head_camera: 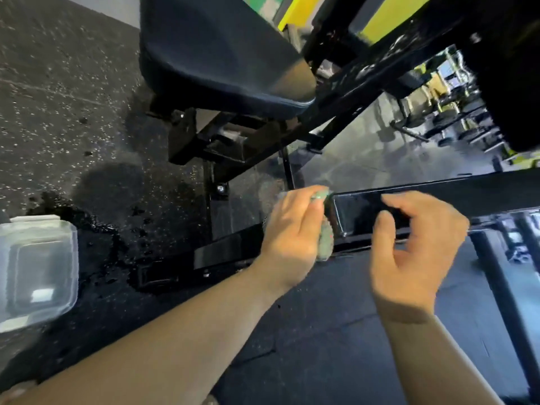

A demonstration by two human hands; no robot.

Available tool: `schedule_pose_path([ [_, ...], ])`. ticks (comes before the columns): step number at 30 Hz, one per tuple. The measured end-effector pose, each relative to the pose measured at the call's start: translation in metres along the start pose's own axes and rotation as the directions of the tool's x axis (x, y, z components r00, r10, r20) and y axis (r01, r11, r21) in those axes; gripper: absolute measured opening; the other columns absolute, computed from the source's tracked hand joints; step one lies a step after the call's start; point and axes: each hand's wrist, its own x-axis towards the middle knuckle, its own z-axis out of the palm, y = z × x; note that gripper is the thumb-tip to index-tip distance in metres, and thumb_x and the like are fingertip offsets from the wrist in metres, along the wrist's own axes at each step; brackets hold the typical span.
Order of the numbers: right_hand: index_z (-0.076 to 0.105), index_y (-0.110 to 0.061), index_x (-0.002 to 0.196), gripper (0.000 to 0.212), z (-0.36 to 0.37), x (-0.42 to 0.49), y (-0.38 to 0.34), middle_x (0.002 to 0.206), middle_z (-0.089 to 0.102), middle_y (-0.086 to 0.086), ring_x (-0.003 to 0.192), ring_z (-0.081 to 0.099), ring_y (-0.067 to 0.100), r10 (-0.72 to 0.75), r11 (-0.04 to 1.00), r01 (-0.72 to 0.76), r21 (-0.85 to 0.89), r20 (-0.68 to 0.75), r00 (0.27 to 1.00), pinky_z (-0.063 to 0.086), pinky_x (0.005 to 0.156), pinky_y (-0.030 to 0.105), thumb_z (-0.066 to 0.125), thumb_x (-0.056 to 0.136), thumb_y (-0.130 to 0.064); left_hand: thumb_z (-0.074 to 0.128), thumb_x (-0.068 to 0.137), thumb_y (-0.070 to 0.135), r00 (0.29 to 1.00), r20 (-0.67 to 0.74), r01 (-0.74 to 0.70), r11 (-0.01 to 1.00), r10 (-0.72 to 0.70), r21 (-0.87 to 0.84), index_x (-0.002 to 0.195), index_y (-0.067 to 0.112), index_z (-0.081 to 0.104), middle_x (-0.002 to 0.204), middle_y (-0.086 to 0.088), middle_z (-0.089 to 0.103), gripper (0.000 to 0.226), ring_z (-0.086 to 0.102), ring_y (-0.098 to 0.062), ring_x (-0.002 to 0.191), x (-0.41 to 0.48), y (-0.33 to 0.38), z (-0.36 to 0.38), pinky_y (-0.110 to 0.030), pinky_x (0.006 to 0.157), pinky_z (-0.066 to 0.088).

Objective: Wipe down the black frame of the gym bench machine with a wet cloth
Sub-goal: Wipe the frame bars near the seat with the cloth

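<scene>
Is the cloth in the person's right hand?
No, the left hand grips the cloth against the black frame bar's end.

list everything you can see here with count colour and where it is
frame bar: one, glossy black, runs from centre to the right edge
cloth: one, grey-green, pressed against the near end of the frame bar
seat pad: one, black, top centre above the frame supports
plastic container: one, clear, on the floor at the left edge
wet patch: one, dark, on the floor right of the plastic container
floor: one, black rubber with pale speckles, all around
gym equipment: several pieces, black and yellow, far right background, blurred
left hand: one, grips the cloth at the bar end
right hand: one, fingers loosely curled by the bar, holding nothing
</scene>
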Motion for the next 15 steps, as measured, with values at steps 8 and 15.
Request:
schedule_pose_path([
  [8,0.072,-0.019,0.07,0.029,0.018,0.029,0.002,0.072,0.065,-0.003,0.071,0.058,0.032,0.052,0.956,-0.054,-0.29,-0.015,0.999,0.036,0.061,0.033,0.045,0.077,-0.012,0.028,0.103,0.031,0.881,0.303,0.374,0.927,-0.363,0.026,0.12,0.021,0.056,0.125,0.008,0.054,0.035,0.045,-0.009,0.12,0.018,0.025,-0.031,-0.014,0.106,0.028],
  [15,0.069,-0.013,0.073,0.022,0.014,0.029,-0.001,0.076,0.068,-0.002,0.073,0.059,0.03,0.14,0.965,-0.141,-0.223,-0.022,0.99,0.033,0.068,0.032,0.047,0.074,-0.015,0.031,0.1,0.042,0.848,0.374,0.321,0.925,-0.377,0.204,0.13,0.019,0.054,0.136,-0.005,0.054,0.043,0.046,-0.017,0.128,0.04,0.043,-0.031,-0.024,0.109,0.028],
])
